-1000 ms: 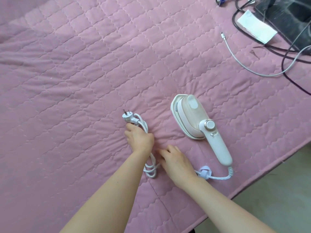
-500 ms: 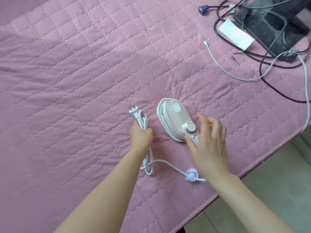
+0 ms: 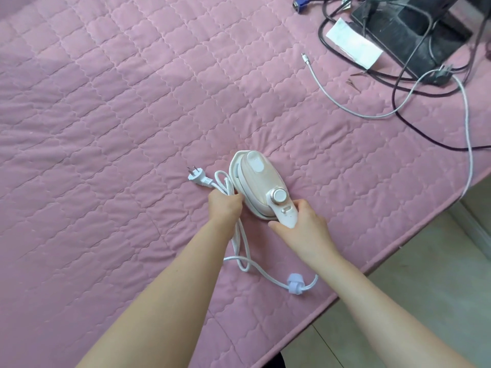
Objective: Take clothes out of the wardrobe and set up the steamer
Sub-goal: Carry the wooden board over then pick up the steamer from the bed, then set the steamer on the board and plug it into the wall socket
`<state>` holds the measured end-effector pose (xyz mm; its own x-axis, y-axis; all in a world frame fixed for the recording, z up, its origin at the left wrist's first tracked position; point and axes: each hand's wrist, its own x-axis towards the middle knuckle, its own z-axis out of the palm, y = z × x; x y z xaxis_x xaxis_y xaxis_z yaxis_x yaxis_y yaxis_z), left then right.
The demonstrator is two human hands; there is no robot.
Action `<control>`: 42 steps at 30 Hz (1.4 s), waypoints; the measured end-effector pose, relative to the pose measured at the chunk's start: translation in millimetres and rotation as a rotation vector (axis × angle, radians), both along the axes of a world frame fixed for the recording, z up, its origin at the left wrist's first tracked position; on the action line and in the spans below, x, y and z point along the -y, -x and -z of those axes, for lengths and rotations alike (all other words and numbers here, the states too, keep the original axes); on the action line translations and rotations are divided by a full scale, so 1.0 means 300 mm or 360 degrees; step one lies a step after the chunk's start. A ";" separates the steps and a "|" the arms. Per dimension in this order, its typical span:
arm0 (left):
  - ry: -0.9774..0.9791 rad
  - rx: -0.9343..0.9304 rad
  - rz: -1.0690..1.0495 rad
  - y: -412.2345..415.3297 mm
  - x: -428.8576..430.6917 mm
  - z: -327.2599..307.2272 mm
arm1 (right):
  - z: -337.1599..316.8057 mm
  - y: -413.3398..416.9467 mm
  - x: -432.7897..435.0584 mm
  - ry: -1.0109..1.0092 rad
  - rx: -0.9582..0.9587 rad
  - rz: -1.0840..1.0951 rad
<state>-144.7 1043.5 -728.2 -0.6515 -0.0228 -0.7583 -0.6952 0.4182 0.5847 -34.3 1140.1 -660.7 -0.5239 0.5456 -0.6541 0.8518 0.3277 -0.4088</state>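
Observation:
A white and pale-pink handheld steamer (image 3: pixel 256 180) lies on the pink quilted bedspread (image 3: pixel 119 115), its round dial facing up. My right hand (image 3: pixel 301 225) grips the steamer's handle from the near side. My left hand (image 3: pixel 225 207) holds the bundled white power cord (image 3: pixel 240 251) just left of the steamer's body. The cord's plug (image 3: pixel 195 176) sticks out beyond my left hand. A loop of cord trails toward me, with a lilac strap (image 3: pixel 294 283) wrapped on it.
At the far right lie a black device (image 3: pixel 403 30), a white paper (image 3: pixel 353 46), tangled black cables and a grey cable (image 3: pixel 345 108). A white cable (image 3: pixel 469 144) hangs over the bed edge. The bed edge runs diagonally at the right, with light floor (image 3: pixel 425 274) beyond.
My right hand left the cord, moved onto the steamer and closed round its handle. My left hand drew the cord bundle right, up against the steamer.

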 end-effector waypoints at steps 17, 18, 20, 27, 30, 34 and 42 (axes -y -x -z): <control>-0.0184 -0.0019 -0.0171 -0.062 0.150 -0.126 | -0.119 -0.035 0.040 -0.0254 -0.0035 -0.0351; -0.0175 -0.0035 -0.0175 -0.067 0.171 -0.149 | -0.137 -0.041 0.054 -0.0251 -0.0040 -0.0370; -0.0159 -0.0062 -0.0207 -0.074 0.218 -0.201 | -0.180 -0.051 0.083 -0.0263 -0.0060 -0.0399; -0.0132 -0.0070 -0.0445 -0.115 0.428 -0.429 | -0.403 -0.078 0.211 -0.0243 -0.0176 -0.0471; -0.0149 -0.0098 -0.0531 -0.146 0.527 -0.538 | -0.522 -0.089 0.273 -0.0259 -0.0232 -0.0514; -0.0161 -0.0112 -0.0699 -0.197 0.656 -0.695 | -0.686 -0.093 0.358 -0.0291 -0.0286 -0.0617; -0.0191 -0.0176 -0.1067 -0.308 0.899 -0.974 | -0.972 -0.099 0.539 -0.0259 -0.0434 -0.0844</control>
